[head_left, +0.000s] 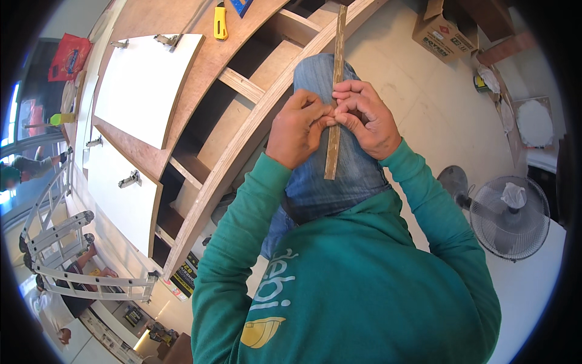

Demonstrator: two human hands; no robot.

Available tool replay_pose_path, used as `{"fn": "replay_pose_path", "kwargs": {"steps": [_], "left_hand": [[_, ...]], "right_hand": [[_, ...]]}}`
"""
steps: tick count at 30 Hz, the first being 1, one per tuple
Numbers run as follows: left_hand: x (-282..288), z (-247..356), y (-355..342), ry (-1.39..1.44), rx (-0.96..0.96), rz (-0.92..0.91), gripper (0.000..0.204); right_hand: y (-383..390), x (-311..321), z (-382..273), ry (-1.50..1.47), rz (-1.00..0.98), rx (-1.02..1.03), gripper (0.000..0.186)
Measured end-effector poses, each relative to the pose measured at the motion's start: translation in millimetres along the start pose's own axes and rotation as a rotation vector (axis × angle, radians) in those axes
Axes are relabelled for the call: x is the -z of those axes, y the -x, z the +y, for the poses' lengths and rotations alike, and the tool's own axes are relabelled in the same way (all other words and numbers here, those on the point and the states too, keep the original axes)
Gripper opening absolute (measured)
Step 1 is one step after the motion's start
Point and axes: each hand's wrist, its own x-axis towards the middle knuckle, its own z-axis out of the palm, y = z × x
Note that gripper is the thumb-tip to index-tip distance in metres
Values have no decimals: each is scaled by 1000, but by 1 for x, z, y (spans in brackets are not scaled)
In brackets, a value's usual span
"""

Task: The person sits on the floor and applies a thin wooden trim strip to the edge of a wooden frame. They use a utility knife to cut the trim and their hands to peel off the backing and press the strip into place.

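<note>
A long narrow strip [331, 151], brown with a rough, blotchy face, lies lengthwise over my jeans-clad knee [312, 158]. Its far end reaches past the edge of the wooden frame. My right hand [367, 118] grips the strip about its middle, with thumb and fingers closed at its edge. From the other side my left hand [300, 128] meets it, thumb and forefinger pinched together right at the strip. What the left fingertips hold is too small to make out, and the fingertips of both hands nearly touch.
Left of my knee stands a wooden frame [242, 130] with open compartments. On its board lie white door panels [145, 85] with hinges and a yellow utility knife [220, 23]. A carton [445, 33], a fan [509, 215] and a ladder [91, 267] stand around; other people are at left.
</note>
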Motion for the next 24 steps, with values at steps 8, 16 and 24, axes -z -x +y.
{"fn": "replay_pose_path", "kwargs": {"steps": [8, 16, 24], "left_hand": [[-16, -16, 16, -15, -56, 130, 11], [-1, -4, 21, 228, 107, 81, 15], [18, 9, 23, 256, 241, 70, 17]], "right_hand": [[-3, 0, -12, -71, -33, -43, 39], [-4, -8, -25, 378, -24, 176, 39], [-2, -12, -20, 316, -20, 140, 21]]}}
